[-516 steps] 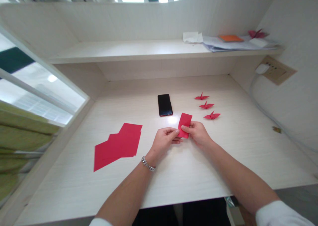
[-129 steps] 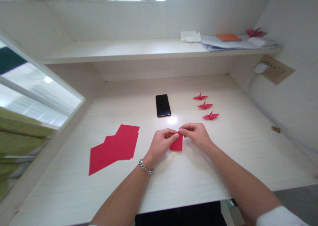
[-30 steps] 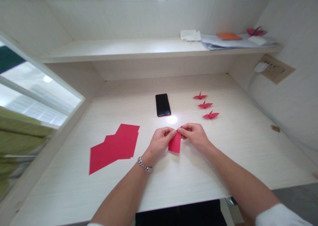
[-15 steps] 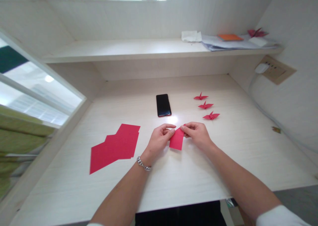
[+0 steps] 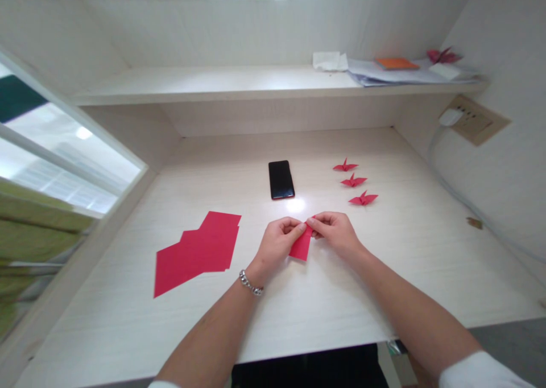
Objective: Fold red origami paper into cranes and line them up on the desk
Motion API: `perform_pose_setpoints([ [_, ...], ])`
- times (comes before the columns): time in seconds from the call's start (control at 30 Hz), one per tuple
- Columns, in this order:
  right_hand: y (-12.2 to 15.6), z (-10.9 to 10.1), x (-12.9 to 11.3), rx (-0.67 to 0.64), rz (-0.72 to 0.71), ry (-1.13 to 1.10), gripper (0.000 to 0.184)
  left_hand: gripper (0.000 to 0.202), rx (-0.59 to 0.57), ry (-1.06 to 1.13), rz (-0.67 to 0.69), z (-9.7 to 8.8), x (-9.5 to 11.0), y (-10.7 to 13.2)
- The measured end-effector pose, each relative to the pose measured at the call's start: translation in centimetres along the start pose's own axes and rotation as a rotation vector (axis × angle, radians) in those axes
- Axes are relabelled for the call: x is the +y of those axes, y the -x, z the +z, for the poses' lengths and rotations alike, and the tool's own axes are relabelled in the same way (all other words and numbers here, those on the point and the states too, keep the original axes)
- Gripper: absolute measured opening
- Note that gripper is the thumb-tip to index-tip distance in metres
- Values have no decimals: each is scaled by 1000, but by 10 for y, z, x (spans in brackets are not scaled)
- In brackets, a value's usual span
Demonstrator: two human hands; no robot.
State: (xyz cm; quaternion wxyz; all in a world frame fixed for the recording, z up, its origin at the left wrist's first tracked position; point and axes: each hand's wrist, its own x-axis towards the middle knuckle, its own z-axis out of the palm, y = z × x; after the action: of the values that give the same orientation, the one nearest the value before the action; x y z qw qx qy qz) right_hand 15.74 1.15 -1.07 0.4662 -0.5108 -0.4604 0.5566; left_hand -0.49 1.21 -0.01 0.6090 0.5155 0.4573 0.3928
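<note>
Between my two hands is a small folded piece of red paper [image 5: 301, 248], its lower end hanging free above the desk. My left hand [image 5: 279, 240] pinches its upper left part between thumb and curled fingers. On the other side, my right hand [image 5: 335, 231] grips the upper right corner with thumb and forefinger. The thumbs nearly meet at the top of the paper, and the fingers hide that edge. To the left lie overlapping red paper sheets [image 5: 200, 248]. Three red paper cranes, the nearest one [image 5: 363, 199] among them, stand in a column beyond my right hand.
A black phone [image 5: 281, 180] lies on the desk [image 5: 205, 172] beyond my hands. The shelf [image 5: 213, 86] above carries papers, an orange pad [image 5: 396, 64] and a larger red folded paper piece [image 5: 443, 56]. A white plug and cable [image 5: 452, 189] run down the right wall.
My left hand has shifted slightly right, and its fingers have closed in on the paper. The two thumbs are closer together, and the paper has tilted with less of it showing.
</note>
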Motion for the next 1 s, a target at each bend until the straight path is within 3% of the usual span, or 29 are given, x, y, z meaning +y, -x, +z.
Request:
perform_pose_setpoints([
  [0.7, 0, -3, -7, -144, 6, 70, 26, 25, -26, -116, 48, -6, -3, 0],
  [1.0, 0, -11, -9, -205, 96, 2, 34, 24, -20, -165, 68, -8, 1, 1],
])
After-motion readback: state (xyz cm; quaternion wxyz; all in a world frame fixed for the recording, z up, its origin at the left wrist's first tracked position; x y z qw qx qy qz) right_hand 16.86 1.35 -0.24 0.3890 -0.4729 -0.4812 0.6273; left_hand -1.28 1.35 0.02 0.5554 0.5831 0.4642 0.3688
